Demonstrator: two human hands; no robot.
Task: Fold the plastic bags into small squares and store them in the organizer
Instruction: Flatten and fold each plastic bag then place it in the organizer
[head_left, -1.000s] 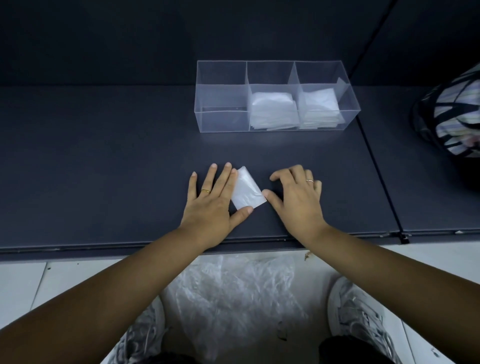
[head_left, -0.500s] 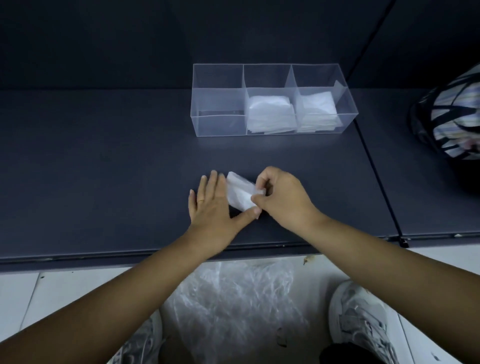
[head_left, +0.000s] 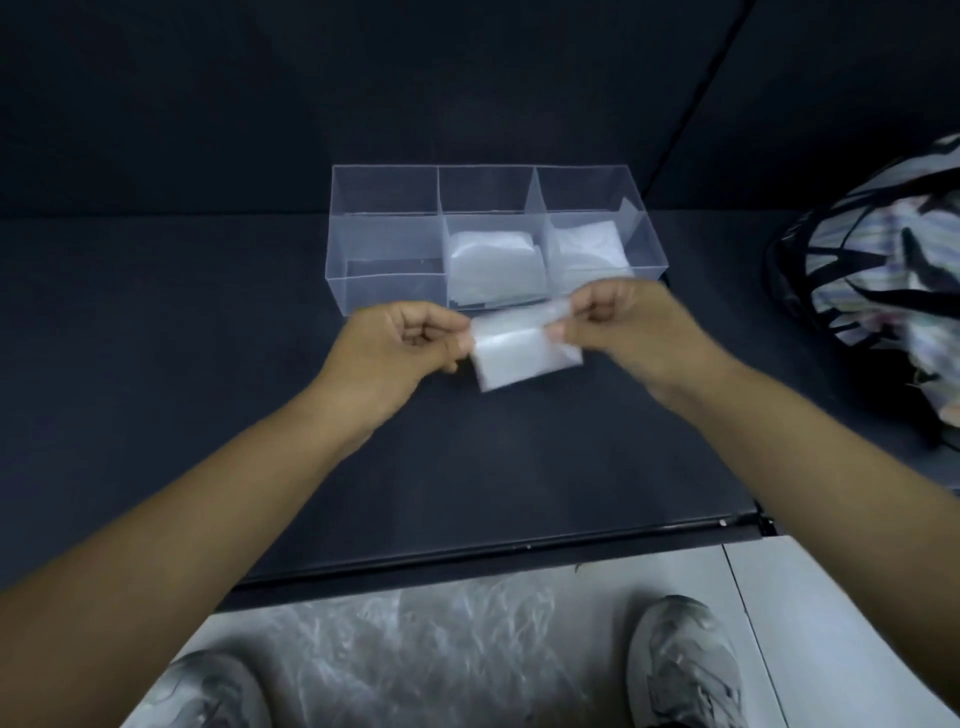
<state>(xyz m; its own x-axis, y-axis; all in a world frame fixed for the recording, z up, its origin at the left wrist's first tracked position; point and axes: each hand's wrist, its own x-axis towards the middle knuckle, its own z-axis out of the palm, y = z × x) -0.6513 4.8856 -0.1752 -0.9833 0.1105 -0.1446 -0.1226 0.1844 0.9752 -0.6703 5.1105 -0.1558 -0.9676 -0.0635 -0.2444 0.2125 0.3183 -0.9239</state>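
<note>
So here's me with the folded plastic bag (head_left: 524, 348) held between both hands over the dark table (head_left: 182, 338). It's all a bit blurry, and I honestly can't tell if its bottom edge touches the table or hangs just above it. My left hand (head_left: 400, 343) has its fingers curled in, pinching the bag's 9 o'clock edge against the thumb. My right hand (head_left: 623, 322) does the same on the 3 o'clock side, up near the top corner. The bag is a small whitish rectangle with a crease running across it, tilted so its 3 o'clock end sits a touch higher. The clear organizer (head_left: 384, 249) is right at 12 o'clock from the bag, just beyond my knuckles, with three compartments in a row. The middle one has a stack of folded bags (head_left: 491, 267), and the one at the 3 o'clock end has another stack (head_left: 587, 244). Way off at 3 o'clock there's a striped patterned bag (head_left: 883, 249) at the table's edge. Down at 6 o'clock, crumpled clear plastic (head_left: 457, 649) lies on the floor between my sneakers (head_left: 680, 660).
</note>
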